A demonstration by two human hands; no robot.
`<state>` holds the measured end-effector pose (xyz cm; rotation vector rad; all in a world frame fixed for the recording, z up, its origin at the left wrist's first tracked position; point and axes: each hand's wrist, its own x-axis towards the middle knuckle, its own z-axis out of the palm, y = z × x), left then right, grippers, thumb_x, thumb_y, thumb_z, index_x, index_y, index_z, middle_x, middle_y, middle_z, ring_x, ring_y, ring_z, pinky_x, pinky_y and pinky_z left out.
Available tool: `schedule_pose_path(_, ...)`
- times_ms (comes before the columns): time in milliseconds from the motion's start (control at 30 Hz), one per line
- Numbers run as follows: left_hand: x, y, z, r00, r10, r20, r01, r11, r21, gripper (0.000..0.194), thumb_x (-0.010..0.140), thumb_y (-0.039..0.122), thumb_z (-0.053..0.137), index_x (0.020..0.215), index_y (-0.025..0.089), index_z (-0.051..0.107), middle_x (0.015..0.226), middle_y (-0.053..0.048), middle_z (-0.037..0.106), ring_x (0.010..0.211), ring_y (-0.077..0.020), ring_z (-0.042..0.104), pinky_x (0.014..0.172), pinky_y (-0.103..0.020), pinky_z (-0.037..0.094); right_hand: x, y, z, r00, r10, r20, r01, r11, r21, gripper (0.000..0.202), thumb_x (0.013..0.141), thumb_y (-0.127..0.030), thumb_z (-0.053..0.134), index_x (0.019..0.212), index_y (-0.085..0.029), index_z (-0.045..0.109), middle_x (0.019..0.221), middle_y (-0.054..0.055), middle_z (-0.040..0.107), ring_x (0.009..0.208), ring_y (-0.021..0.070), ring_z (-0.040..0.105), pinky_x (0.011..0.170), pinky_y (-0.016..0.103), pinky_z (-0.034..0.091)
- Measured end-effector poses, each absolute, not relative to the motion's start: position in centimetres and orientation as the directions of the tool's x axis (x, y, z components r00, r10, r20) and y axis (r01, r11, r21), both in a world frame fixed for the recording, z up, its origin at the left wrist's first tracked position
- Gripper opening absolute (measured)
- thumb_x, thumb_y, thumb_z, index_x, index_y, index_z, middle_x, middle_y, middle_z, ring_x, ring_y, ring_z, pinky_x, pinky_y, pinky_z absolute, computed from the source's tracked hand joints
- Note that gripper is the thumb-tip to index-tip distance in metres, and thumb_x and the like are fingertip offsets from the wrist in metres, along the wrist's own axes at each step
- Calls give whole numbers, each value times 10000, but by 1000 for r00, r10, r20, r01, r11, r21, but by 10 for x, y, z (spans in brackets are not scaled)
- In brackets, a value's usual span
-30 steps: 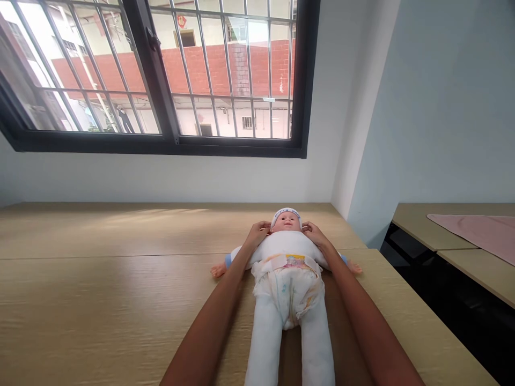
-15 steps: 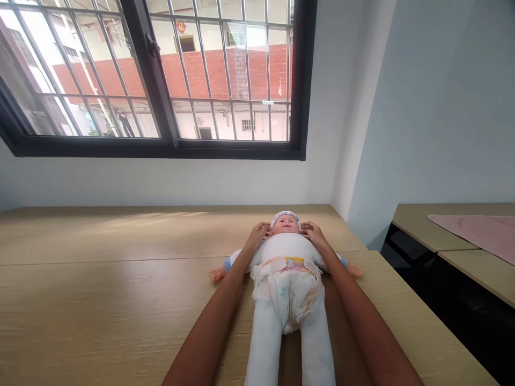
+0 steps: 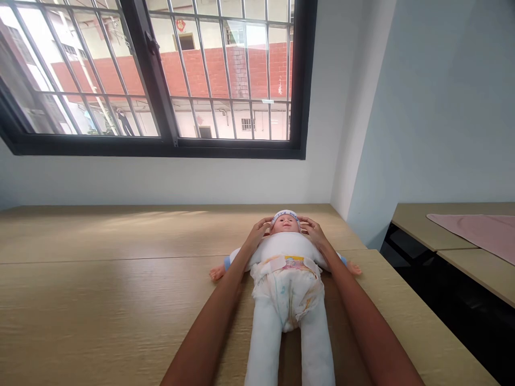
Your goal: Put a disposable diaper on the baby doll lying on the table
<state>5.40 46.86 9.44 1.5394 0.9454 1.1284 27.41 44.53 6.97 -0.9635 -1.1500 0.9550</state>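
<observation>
A baby doll (image 3: 286, 241) lies on its back on the wooden table, legs pointing toward me and arms spread out. It wears white clothes with blue cuffs, a printed diaper (image 3: 290, 292) over the white leggings, and a white baby hat (image 3: 285, 214) with lettering on its band. My left hand (image 3: 260, 234) is at the left side of the doll's head, fingertips on the hat's edge. On the opposite side, my right hand (image 3: 313, 232) has its fingertips at the hat too. Part of each hand's grip is hidden behind the head.
The wooden table (image 3: 100, 311) reaches the wall under a barred window (image 3: 169, 146). To the right, beyond a dark gap, another table (image 3: 414, 220) carries a pink mat (image 3: 483, 228). A wall corner (image 3: 341, 182) stands behind the table's right end.
The fingers of both hands have shifted slightly up along the hat's sides. More of the lettering on the hat's band shows. The doll's body has stayed in place.
</observation>
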Motion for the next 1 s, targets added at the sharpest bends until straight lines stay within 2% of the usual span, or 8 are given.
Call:
schedule_pose_path(233, 54, 475, 90, 283, 939, 197, 49, -219, 974, 424, 717, 373, 560, 1092, 187, 630, 1216, -88, 615, 1099, -235, 565, 845, -304, 501, 274, 440, 75, 160, 937, 309, -41, 320, -947, 320, 633, -300, 590, 915, -202, 706, 1093, 58, 674, 981, 216, 599, 808, 315, 488)
schedule_pose_path(500, 53, 474, 91, 302, 934, 194, 106, -235, 966, 476, 733, 371, 561, 1173, 194, 605, 1264, -82, 591, 1143, -255, 539, 850, -314, 499, 273, 442, 75, 103, 959, 264, -91, 273, -958, 380, 630, -268, 597, 996, -207, 679, 1078, 64, 669, 911, 202, 624, 789, 323, 503)
schedule_pose_path(667, 54, 473, 91, 296, 936, 188, 119, -232, 966, 470, 756, 429, 553, 1163, 200, 606, 1285, -85, 576, 1167, -256, 526, 837, -309, 496, 273, 446, 71, 84, 966, 244, -64, 249, -966, 441, 677, -312, 617, 1109, -225, 650, 1182, 58, 632, 1064, 223, 584, 865, 335, 493)
schedule_pose_path(800, 53, 477, 87, 282, 941, 190, 139, -236, 962, 414, 737, 444, 588, 1016, 149, 667, 1083, -102, 673, 1017, -248, 593, 816, -311, 483, 274, 450, 66, 128, 951, 282, 21, 282, -959, 353, 743, -360, 618, 1054, -204, 675, 1212, 65, 625, 1135, 211, 552, 984, 352, 422)
schedule_pose_path(900, 52, 480, 83, 244, 952, 186, 151, -227, 962, 409, 721, 452, 612, 973, 136, 671, 938, -96, 692, 876, -222, 611, 734, -301, 483, 275, 453, 62, 166, 941, 295, 50, 290, -956, 317, 737, -358, 649, 994, -175, 677, 1080, 91, 681, 1010, 211, 614, 915, 358, 467)
schedule_pose_path(1000, 52, 483, 79, 224, 956, 192, 147, -228, 963, 414, 714, 451, 626, 999, 152, 658, 876, -75, 678, 831, -197, 598, 684, -276, 476, 275, 455, 58, 184, 938, 294, 52, 289, -956, 309, 724, -375, 673, 945, -160, 667, 975, 93, 699, 913, 200, 635, 835, 342, 499)
